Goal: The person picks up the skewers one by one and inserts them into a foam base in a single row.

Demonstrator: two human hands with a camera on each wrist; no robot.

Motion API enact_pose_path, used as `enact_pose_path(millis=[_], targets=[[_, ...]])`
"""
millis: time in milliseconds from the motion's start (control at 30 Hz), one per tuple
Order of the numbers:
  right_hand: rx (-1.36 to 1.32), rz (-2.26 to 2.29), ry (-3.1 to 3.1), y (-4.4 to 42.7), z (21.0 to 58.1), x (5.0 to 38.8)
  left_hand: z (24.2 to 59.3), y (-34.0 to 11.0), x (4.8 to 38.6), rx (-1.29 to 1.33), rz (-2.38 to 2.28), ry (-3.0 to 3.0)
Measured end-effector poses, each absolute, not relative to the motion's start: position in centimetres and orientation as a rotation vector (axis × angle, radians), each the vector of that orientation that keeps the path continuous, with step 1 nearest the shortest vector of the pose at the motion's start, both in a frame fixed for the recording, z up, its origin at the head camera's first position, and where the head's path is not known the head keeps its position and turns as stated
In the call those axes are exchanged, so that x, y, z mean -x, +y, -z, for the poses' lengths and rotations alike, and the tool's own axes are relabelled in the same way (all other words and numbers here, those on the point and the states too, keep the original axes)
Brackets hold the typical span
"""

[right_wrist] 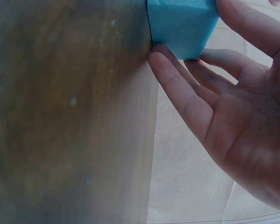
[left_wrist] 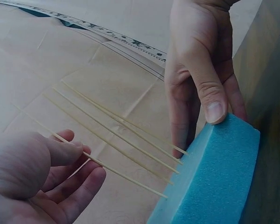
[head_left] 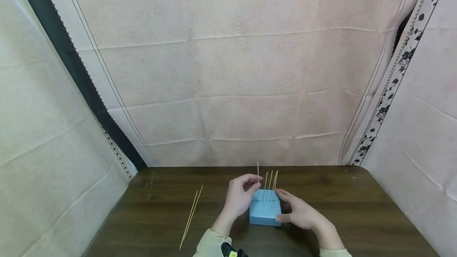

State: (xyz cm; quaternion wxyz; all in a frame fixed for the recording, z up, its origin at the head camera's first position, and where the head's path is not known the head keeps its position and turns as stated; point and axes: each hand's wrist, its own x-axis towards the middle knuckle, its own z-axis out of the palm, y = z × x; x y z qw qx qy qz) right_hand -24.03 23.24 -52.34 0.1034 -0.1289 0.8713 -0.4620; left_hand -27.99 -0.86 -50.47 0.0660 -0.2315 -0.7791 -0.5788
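A light blue foam block rests on the table, with several thin wooden skewers standing in a row along its top. My left hand pinches one skewer between thumb and fingers at the left end of the row. That skewer's lower end meets the block's top; how deep it sits I cannot tell. On the block's right side, my right hand grips the foam, its thumb near the front corner and its fingers toward the back. The right wrist view shows those fingers against the foam block.
Two loose skewers lie on the dark wooden table to the left of my left arm. Pale cloth hangs behind the table, and more cloth covers both sides.
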Motion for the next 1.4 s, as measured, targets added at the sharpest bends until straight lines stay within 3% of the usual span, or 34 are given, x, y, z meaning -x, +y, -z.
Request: enact_pose_path(millis=[1400], targets=[[0.369,1.346,2.590,23.3,52.7,24.1,52.0,-0.3,28.2,0.630,1.615,-2.532]])
